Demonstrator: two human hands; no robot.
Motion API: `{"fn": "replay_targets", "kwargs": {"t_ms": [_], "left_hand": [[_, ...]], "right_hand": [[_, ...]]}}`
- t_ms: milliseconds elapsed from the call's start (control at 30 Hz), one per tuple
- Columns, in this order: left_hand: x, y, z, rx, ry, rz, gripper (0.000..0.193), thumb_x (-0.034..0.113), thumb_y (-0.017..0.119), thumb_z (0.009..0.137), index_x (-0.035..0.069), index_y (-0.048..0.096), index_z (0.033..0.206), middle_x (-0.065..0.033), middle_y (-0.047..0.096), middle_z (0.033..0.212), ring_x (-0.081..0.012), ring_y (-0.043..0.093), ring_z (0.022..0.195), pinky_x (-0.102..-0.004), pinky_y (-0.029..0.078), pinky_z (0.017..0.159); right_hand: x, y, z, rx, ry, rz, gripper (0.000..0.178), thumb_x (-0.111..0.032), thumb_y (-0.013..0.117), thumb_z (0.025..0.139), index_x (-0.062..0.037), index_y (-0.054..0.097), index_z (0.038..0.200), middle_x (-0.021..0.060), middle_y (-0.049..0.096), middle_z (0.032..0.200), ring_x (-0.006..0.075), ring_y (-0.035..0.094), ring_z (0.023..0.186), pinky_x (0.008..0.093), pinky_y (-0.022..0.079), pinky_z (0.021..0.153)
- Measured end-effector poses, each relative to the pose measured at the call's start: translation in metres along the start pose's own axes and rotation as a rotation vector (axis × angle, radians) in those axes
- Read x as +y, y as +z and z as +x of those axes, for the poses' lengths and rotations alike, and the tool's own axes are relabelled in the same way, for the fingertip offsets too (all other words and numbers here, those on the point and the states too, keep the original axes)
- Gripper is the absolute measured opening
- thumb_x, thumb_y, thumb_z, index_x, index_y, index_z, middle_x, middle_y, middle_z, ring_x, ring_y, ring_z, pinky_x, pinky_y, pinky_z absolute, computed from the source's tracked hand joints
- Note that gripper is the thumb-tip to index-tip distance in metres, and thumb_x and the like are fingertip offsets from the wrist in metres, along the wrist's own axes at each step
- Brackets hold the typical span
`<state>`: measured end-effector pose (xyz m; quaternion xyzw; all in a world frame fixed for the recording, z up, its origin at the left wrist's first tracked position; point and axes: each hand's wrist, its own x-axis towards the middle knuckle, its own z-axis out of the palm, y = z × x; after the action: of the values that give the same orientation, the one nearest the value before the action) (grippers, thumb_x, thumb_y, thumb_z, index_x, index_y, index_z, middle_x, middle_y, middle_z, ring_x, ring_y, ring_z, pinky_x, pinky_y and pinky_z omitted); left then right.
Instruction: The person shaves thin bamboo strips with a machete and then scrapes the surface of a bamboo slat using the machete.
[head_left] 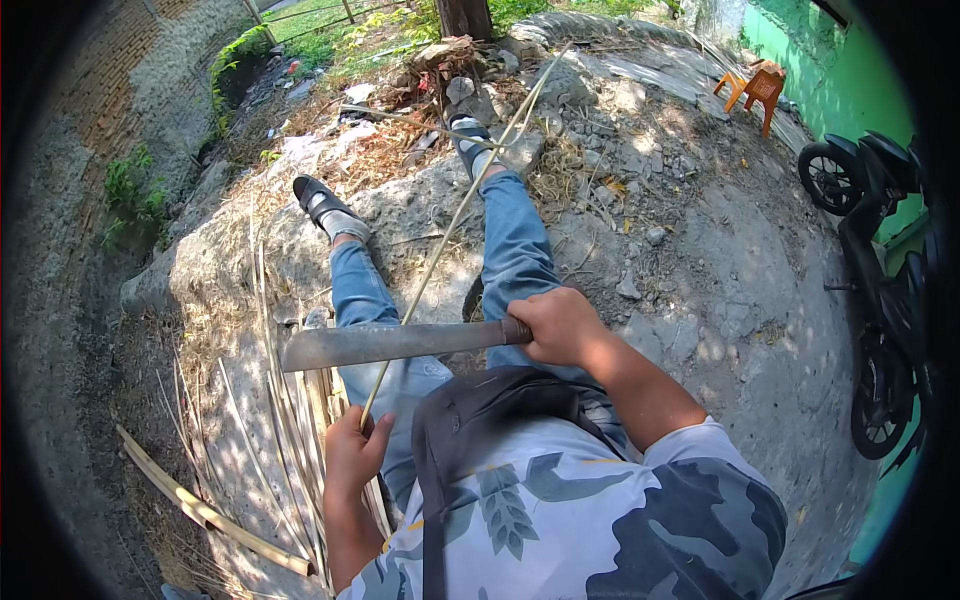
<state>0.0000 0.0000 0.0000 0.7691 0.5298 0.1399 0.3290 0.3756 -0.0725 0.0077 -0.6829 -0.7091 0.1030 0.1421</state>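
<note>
My right hand [556, 326] is closed round the handle of a machete [390, 345], whose broad grey blade points left across my thighs. Below the blade tip, my left hand [356, 450] grips the near end of a long, thin bamboo strip [448, 232]. The strip runs up and away between my legs, passing by the blade, and its far part reaches beyond my right foot. Whether the edge touches the strip I cannot tell. A bundle of split bamboo strips [285, 425] lies on the ground beside my left leg.
Thicker bamboo pieces [215, 515] lie at the lower left. A rough rock ledge [400, 205] and dry litter surround my feet, before a tree trunk [463, 18]. An orange plastic stool [764, 95] and a black motorbike [870, 260] stand right, along a green wall [800, 60].
</note>
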Motion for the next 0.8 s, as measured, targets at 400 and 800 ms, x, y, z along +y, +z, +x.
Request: {"fn": "replay_targets", "kwargs": {"t_ms": [400,800], "left_hand": [[-0.006,-0.027,-0.044,-0.071,-0.172,0.129,0.035,0.028,0.083,0.085,-0.001,0.064,0.080,-0.0147,0.062,0.061,-0.0250,0.057,0.051,-0.0379,0.047,0.054],[-0.032,-0.020,-0.017,-0.126,-0.094,-0.116,0.043,0.022,0.086,0.085,0.002,0.050,0.071,-0.0006,0.047,0.057,-0.0101,0.040,0.055,-0.0323,0.036,0.050]], "right_hand": [[0.079,-0.027,-0.004,0.388,0.582,0.236,0.025,-0.025,0.078,0.084,-0.0031,0.070,0.094,0.0183,0.071,0.080,0.0383,0.069,0.074,0.0461,0.052,0.067],[0.049,-0.004,-0.006,0.259,0.057,0.026,0.019,-0.021,0.075,0.072,-0.0117,0.065,0.085,0.0115,0.068,0.075,0.0364,0.070,0.076,0.0476,0.054,0.067]]}}
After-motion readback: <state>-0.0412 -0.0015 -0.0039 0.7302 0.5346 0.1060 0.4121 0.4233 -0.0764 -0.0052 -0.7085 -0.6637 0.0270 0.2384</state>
